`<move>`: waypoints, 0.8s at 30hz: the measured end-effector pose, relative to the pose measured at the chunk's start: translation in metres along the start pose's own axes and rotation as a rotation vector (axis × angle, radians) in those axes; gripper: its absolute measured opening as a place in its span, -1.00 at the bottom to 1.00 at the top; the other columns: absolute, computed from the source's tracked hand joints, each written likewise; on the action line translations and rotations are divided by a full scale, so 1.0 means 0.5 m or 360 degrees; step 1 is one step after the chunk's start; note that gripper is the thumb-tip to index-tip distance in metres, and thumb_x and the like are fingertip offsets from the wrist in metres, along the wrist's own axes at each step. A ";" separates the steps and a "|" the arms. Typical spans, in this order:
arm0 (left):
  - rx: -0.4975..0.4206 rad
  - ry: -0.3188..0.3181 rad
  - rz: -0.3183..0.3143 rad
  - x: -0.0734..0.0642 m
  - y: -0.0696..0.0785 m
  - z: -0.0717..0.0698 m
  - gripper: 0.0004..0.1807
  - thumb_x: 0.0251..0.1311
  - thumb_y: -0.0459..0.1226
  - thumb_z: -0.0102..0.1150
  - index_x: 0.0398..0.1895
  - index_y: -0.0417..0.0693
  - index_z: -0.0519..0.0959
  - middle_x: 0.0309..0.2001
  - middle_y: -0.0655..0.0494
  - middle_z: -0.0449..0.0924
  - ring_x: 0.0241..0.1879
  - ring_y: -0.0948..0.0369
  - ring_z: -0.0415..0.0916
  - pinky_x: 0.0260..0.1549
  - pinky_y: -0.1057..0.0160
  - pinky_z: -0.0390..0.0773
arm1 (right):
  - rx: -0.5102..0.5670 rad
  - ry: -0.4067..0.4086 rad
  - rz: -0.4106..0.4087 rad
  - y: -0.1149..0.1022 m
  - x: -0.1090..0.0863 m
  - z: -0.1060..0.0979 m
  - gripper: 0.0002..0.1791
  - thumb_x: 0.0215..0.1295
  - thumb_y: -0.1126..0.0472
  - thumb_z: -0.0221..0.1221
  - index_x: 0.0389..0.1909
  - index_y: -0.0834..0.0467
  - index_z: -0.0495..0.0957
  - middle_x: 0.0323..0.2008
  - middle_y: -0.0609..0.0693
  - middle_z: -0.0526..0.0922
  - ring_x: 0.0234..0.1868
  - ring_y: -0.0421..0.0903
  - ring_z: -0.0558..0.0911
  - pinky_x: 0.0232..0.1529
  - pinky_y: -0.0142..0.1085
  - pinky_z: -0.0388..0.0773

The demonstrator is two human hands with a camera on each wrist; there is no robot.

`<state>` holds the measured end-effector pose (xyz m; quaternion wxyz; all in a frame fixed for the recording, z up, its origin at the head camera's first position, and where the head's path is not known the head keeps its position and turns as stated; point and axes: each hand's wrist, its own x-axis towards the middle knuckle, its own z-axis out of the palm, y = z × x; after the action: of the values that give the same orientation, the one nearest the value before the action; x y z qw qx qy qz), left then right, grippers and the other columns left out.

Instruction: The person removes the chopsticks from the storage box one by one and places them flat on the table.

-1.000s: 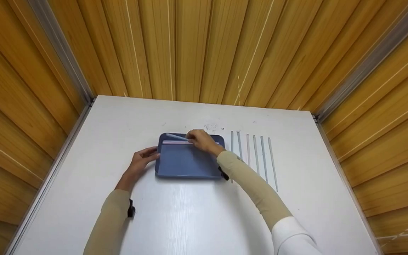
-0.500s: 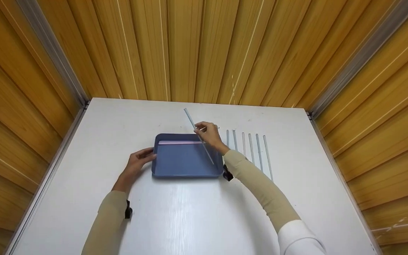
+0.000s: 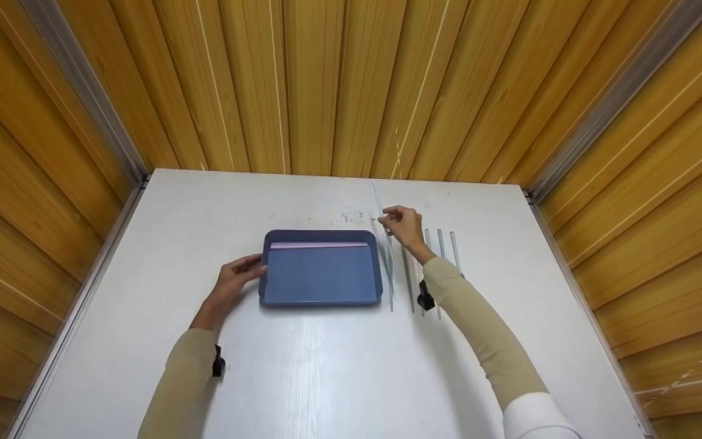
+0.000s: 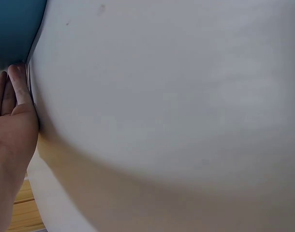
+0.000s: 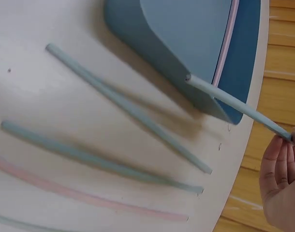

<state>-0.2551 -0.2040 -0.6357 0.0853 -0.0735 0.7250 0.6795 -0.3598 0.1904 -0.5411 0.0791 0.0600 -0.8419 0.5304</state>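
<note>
- The pale blue straw [image 5: 234, 102] ran out from the right hand [image 3: 404, 225] toward the left and near side, its long axis roughly near to far, with the far end leaning a little left.
- It passed just right of the tray [image 3: 320, 280]. In the right wrist view its free end overlapped the tray's far right corner; whether it was over the rim or beside it, I could not tell.
- The row of straws [image 3: 410, 289] lay on the white surface [image 3: 326, 378] right of the tray, also near to far and roughly in line with the held one. The right hand was the nearer hand to them, and the right forearm [image 3: 482, 332] hid part of the row.
- Inside the tray, pink straw [image 3: 317, 245] lay crosswise, left to right, along the far wall.
- The right hand was grasping the pale blue straw partway along, pinched in the fingertips; it looked raised off the surface.
- The left hand [image 3: 234, 281] was unclenched at the tray's left side, its fingers fairly straight and touching the wall, with no straw in it.
</note>
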 end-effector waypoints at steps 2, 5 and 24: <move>0.0002 -0.0008 0.0002 -0.001 0.001 0.000 -0.36 0.32 -0.19 0.37 0.42 -0.17 0.45 0.43 -0.17 0.44 0.42 0.01 0.38 0.33 0.27 0.48 | -0.0025 0.0033 0.0041 0.011 0.000 -0.027 -0.78 0.24 0.41 0.36 -0.12 0.42 0.72 -0.29 0.34 0.77 -0.50 -0.33 0.66 -0.48 -0.45 0.69; -0.0007 -0.0009 0.0004 -0.002 0.003 0.001 -0.37 0.32 -0.20 0.36 0.41 -0.18 0.45 0.42 -0.17 0.45 0.41 0.02 0.40 0.28 0.33 0.51 | -0.0061 0.0072 0.0103 0.025 -0.002 -0.068 -0.76 0.25 0.39 0.36 -0.09 0.42 0.72 -0.27 0.32 0.77 -0.52 -0.40 0.61 -0.45 -0.45 0.71; 0.0006 -0.0020 0.0032 0.005 -0.006 -0.005 -0.36 0.29 -0.19 0.39 0.40 -0.18 0.47 0.42 -0.16 0.45 0.30 0.21 0.50 0.16 0.46 0.55 | -0.0175 0.0165 0.0361 0.140 -0.044 -0.259 -0.64 0.36 0.29 0.31 0.05 0.46 0.64 -0.15 0.30 0.75 -0.39 -0.30 0.67 -0.41 -0.60 0.62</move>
<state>-0.2569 -0.2067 -0.6392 0.0833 -0.0618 0.7263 0.6795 -0.3420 0.3379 -0.5521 0.0651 -0.0676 -0.8659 0.4913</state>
